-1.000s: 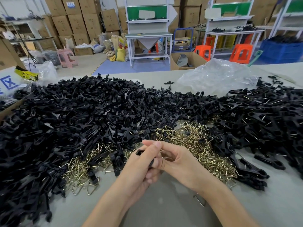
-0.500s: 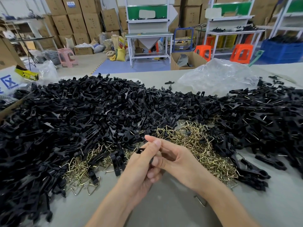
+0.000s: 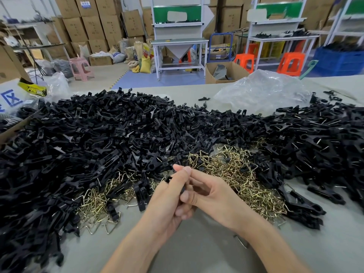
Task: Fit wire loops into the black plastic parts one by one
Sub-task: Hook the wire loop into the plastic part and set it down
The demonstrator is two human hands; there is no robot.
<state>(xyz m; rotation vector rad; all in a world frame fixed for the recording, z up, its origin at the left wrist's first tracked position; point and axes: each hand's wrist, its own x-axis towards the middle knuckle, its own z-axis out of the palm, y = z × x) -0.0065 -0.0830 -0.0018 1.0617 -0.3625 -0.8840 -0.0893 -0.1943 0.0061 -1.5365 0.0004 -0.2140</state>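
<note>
- The left hand [image 3: 169,200] curls round a small black plastic part [image 3: 167,179], thumb pressed on top, over the near middle of the grey table [image 3: 197,253]
- The right hand [image 3: 216,198] pinches the same part from the right, fingers bent
- Just beyond lie brass-coloured wire loops [image 3: 236,174], ringed left, far and right by heaped black plastic parts [image 3: 98,138]

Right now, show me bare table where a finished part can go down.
Bare table lies between the forearms and at the near right, below the black parts. The wire loops and black parts ahead are crowded.
</note>
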